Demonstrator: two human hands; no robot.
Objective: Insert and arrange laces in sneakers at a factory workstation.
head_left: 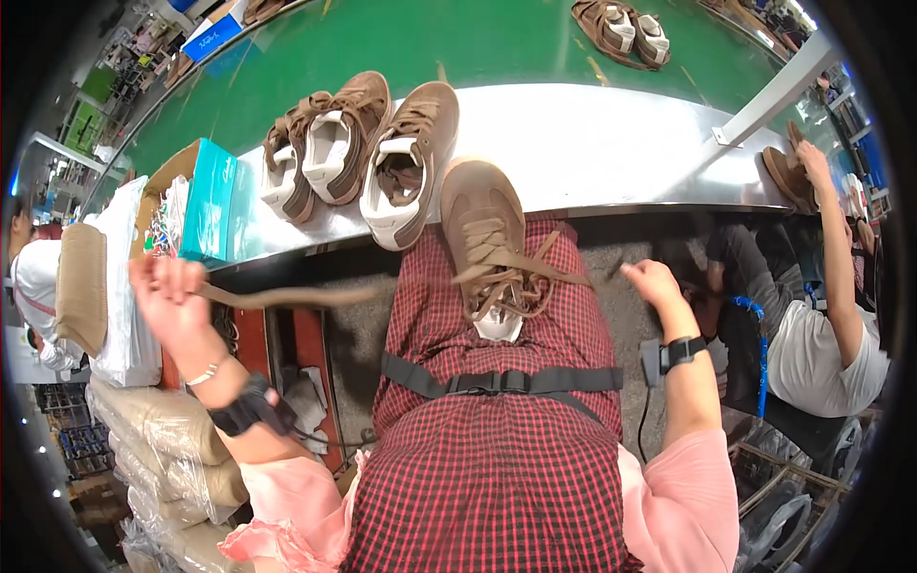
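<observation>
A brown sneaker (482, 205) with a pale tongue rests toe-away against the bench edge over my lap, its laces partly threaded. Out to the left, my left hand (172, 291) is closed on a brown shoelace (306, 298), which stretches blurred from the shoe. On the opposite side my right hand (654, 284) is closed in a pinch, with the other lace end running toward its fingertips. The last stretch of that lace is smeared by motion. Three more brown sneakers, the nearest (411, 167) beside the held shoe, stand on the metal ledge.
A teal box (208, 201) of small items stands at the left, near plastic-wrapped bundles (162, 439). Behind the metal ledge (592, 143) runs a green belt (506, 48) carrying another pair of shoes (626, 36). A metal post (778, 86) and a seated co-worker (821, 334) are at the right.
</observation>
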